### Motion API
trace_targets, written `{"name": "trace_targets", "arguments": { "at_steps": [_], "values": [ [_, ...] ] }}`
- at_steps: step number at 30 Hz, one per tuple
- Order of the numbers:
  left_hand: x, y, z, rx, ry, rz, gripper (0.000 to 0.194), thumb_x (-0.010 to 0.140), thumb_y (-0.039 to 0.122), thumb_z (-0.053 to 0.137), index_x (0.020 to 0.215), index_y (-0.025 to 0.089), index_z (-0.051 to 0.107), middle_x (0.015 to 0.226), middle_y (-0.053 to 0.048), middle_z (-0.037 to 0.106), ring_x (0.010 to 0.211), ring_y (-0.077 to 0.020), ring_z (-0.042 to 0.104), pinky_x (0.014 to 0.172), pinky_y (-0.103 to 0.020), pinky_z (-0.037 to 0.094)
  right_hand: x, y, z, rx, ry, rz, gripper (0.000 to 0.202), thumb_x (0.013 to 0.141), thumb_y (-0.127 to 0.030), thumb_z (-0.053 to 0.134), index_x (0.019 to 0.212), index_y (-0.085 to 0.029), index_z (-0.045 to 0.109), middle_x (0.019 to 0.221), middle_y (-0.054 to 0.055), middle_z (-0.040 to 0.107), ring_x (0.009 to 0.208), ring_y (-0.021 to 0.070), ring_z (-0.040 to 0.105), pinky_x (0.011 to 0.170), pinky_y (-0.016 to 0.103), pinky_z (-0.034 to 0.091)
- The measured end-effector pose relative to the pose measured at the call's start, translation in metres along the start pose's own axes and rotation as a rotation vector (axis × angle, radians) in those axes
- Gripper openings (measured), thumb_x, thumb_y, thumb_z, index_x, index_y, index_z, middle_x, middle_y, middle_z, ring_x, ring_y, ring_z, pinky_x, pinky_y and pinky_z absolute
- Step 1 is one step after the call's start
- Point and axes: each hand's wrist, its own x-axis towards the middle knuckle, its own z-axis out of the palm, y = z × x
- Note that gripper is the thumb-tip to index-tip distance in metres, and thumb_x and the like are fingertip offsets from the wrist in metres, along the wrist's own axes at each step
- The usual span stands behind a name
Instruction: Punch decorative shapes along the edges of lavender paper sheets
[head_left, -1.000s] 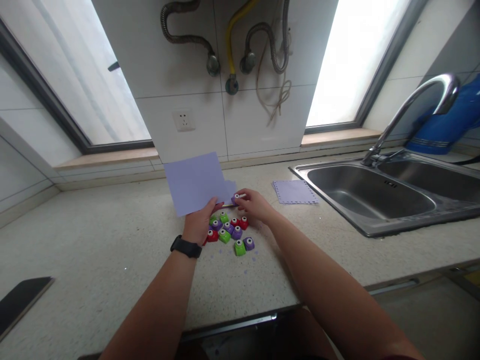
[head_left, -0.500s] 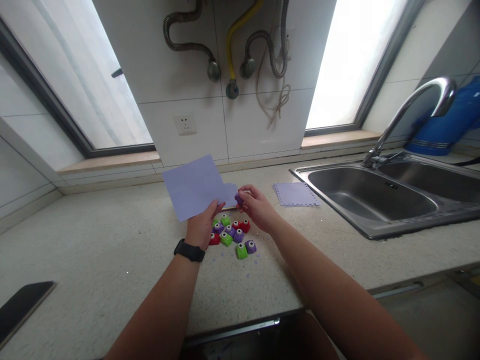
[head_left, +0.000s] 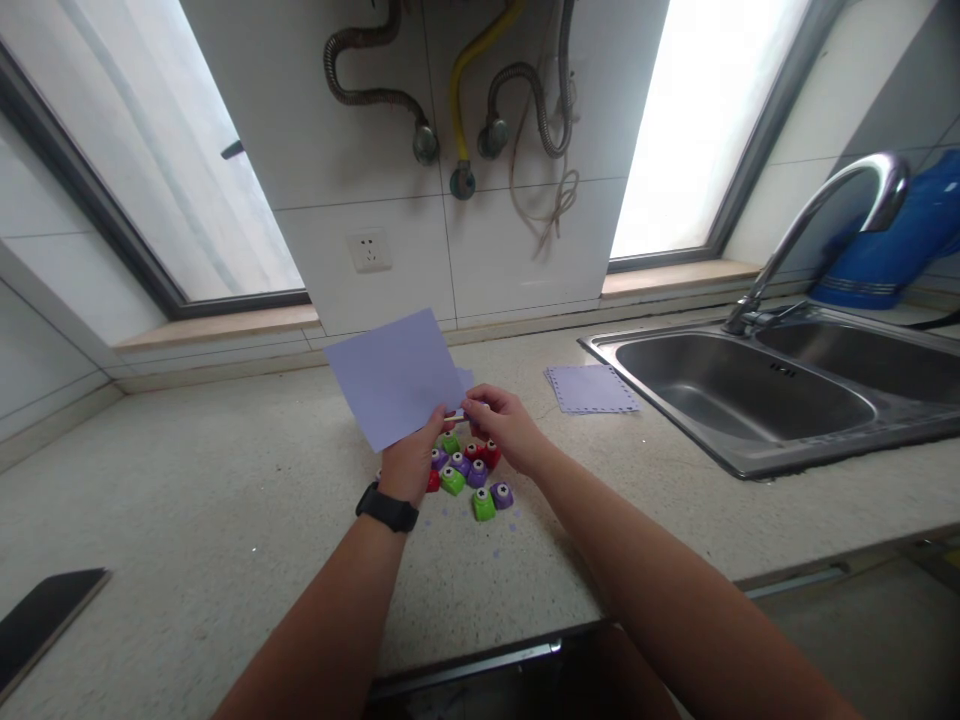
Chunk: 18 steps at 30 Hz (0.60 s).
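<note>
Lavender paper [head_left: 397, 378] tilts above the counter [head_left: 285, 560], pinched in our left hand [head_left: 411, 462]; our right hand [head_left: 506, 425] closes its fingertips round a small purple punch [head_left: 480, 408] at the sheet's edge.

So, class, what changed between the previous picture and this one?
The left hand moved right with the plain lilac paper sheet, the right hand moved left to its edge; the small purple plastic punch it holds is now mostly hidden. The notched lilac paper stack and loose green, red and purple punches stayed.
</note>
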Motion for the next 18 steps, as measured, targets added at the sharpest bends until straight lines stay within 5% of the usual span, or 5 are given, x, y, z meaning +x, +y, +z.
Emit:
{"name": "trace_targets", "arguments": {
  "at_steps": [4,8,12,18],
  "values": [
    [-0.002,0.014,-0.006,0.098,-0.132,0.031,0.028,0.069,0.036,0.089,0.092,0.023,0.077,0.096,-0.008,0.079,0.101,-0.0245,0.074,0.098,-0.036,0.053,0.003,0.002,-0.012,-0.145,0.085,-0.078,0.021,0.083,-0.041,0.069,0.086,-0.021,0.067,0.065,-0.004,0.057,0.056,0.0128,0.05,0.056,0.028,0.04],
    [0.001,0.036,-0.024,-0.106,-0.45,0.037,0.063,0.052,0.034,0.098,0.109,0.022,0.072,0.112,-0.01,0.076,0.116,-0.0291,0.068,0.105,-0.04,0.049,0.006,0.003,-0.035,-0.296,0.156,-0.156,0.019,0.085,-0.04,0.066,0.087,-0.02,0.069,0.067,-0.003,0.059,0.062,0.0145,0.055,0.059,0.028,0.042],
    [0.006,0.053,-0.04,-0.37,-0.457,-0.027,0.084,0.058,0.077,0.079,0.121,0.024,0.067,0.126,-0.015,0.07,0.125,-0.0359,0.061,0.097,-0.048,0.053,0.003,-0.008,-0.051,-0.386,0.07,-0.14,0.019,0.086,-0.038,0.065,0.088,-0.02,0.07,0.066,-0.003,0.06,0.06,0.0139,0.054,0.061,0.029,0.043],
    [0.009,0.059,-0.058,-0.336,-0.429,-0.164,0.079,0.063,0.077,0.071,0.12,0.023,0.07,0.125,-0.016,0.07,0.121,-0.0386,0.063,0.091,-0.048,0.055,-0.003,-0.02,-0.061,-0.401,-0.05,-0.097,0.017,0.084,-0.034,0.066,0.086,-0.019,0.071,0.069,-0.002,0.062,0.061,0.0138,0.055,0.062,0.029,0.043]
  ]
}}
